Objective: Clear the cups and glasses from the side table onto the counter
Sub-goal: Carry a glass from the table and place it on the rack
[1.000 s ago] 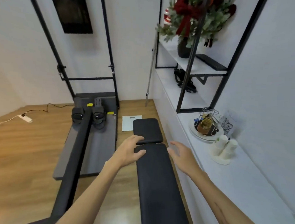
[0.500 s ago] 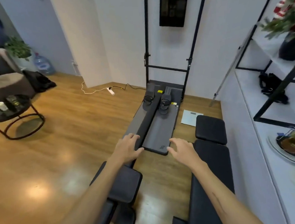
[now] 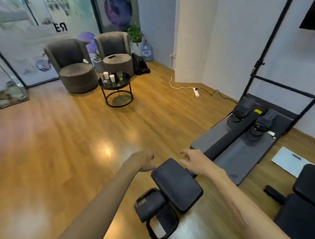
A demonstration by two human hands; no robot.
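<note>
View is swinging left, away from the white counter that filled the right edge a second ago; that counter is now gone from sight and the far corner of the room is coming into frame instead. The side table (image 3: 115,83), round, dark-topped on a black ring frame, is sitting well apart from the person, across open wood floor (image 3: 63,141), just in front of two grey armchairs (image 3: 73,65). On it the cups and glasses (image 3: 112,77) are standing upright in a loose cluster: two white cups, and at least two clear glasses. Judging from this, the turn means the fetch leg is only beginning, with nothing carried and the whole floor to cross. A rowing machine (image 3: 244,139) is lying between the person and the right wall, its black seat (image 3: 175,183) directly under the arms. Left hand (image 3: 143,161) is hanging with fingers loosely curled, holding nothing; right hand (image 3: 194,162) is spread, fingers apart, also holding nothing. Hard to make out: exact count of glasses, their contents, and small dark items beside them; motion blur is softening the left side of the frame.
</note>
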